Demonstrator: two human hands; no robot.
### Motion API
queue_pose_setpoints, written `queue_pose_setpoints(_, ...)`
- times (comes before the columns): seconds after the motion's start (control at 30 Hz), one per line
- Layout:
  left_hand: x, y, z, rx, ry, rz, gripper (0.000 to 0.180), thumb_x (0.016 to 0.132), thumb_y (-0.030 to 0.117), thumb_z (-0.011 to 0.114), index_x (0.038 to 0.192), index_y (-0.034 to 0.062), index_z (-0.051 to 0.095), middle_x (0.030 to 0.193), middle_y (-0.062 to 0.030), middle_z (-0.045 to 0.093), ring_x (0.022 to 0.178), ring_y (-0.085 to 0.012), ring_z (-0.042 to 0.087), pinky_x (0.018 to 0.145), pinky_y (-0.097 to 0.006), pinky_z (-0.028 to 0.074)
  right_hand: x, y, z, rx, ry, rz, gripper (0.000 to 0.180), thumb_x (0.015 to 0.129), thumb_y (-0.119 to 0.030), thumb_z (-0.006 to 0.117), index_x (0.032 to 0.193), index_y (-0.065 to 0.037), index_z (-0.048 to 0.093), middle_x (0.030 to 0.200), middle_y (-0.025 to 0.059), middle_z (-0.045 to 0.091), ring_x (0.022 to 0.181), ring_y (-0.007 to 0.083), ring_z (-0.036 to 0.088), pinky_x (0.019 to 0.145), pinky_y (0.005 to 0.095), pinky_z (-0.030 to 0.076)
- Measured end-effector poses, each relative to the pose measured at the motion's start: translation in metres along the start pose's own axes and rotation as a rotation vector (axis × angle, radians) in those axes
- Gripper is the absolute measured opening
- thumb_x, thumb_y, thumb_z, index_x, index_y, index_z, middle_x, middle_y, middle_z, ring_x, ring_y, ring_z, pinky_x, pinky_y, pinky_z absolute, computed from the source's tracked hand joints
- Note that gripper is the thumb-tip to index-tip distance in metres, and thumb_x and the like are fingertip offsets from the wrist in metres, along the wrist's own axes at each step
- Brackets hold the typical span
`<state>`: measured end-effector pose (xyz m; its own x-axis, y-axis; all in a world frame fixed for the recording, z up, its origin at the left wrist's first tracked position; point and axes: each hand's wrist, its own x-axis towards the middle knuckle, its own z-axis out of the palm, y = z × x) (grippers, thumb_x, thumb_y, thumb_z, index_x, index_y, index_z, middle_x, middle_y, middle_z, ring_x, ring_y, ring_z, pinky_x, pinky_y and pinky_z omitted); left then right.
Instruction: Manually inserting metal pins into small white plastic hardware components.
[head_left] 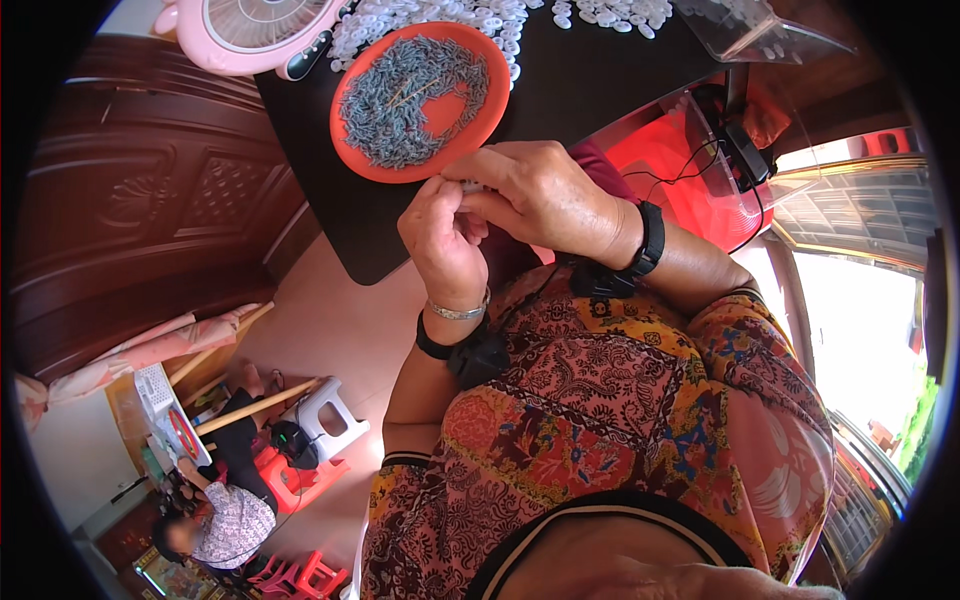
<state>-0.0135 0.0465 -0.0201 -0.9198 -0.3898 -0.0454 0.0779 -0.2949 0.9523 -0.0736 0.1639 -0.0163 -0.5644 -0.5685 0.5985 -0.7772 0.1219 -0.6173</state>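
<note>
My left hand and my right hand meet just in front of an orange plate, fingertips together. Between them shows a bit of a small white piece, mostly covered by the fingers; its exact kind is hidden. The left fingers are curled around it, and the right thumb and forefinger pinch at it from the other side. Many small grey screws fill the plate, with a bare patch at its right side and a thin tan stick lying on them.
Loose white round plastic pieces lie heaped along the back of the black table. At the back left stands a pink fan; a clear plastic bin is at the back right. Another person sits far off at lower left, near a grey stool.
</note>
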Motion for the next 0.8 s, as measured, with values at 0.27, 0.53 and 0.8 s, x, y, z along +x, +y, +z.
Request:
queue_pose_setpoints(0.27, 0.0, 0.003, -0.008, -0.081, -0.077, 0.059, 0.02, 0.086, 0.015, 0.049, 0.077, 0.0002, 0.057, 0.062, -0.001, 0.052, 0.051, -0.0054, 0.042, 0.049, -0.019, 0.031, 0.005, 0.007, -0.008, 0.224, 0.003, 0.029, 0.032, 0.071, -0.012, 0.074, 0.101, -0.005, 0.066, 0.088, 0.0117, 0.067, 0.08, 0.028, 0.066, 0.067, 0.0336, 0.054)
queue_pose_setpoints(0.53, -0.002, 0.005, -0.003, -0.018, -0.036, 0.059, 0.015, 0.085, 0.012, 0.05, 0.077, 0.0004, 0.056, 0.07, -0.0006, 0.053, 0.052, -0.0048, 0.038, 0.049, -0.019, 0.03, 0.004, 0.003, -0.009, 0.271, 0.008, 0.069, 0.035, 0.071, -0.013, 0.075, 0.103, -0.005, 0.064, 0.089, 0.01, 0.068, 0.079, 0.0262, 0.067, 0.068, 0.0322, 0.055)
queue_pose_setpoints(0.8, 0.0, 0.005, -0.005, -0.012, -0.021, 0.102, 0.016, 0.086, 0.014, 0.051, 0.078, 0.0008, 0.055, 0.065, 0.0002, 0.051, 0.053, -0.0047, 0.039, 0.049, -0.019, 0.03, -0.002, -0.001, -0.005, 0.414, 0.042, 0.242, 0.026, 0.073, -0.014, 0.074, 0.094, -0.004, 0.063, 0.082, 0.0104, 0.066, 0.074, 0.0237, 0.067, 0.064, 0.0307, 0.055)
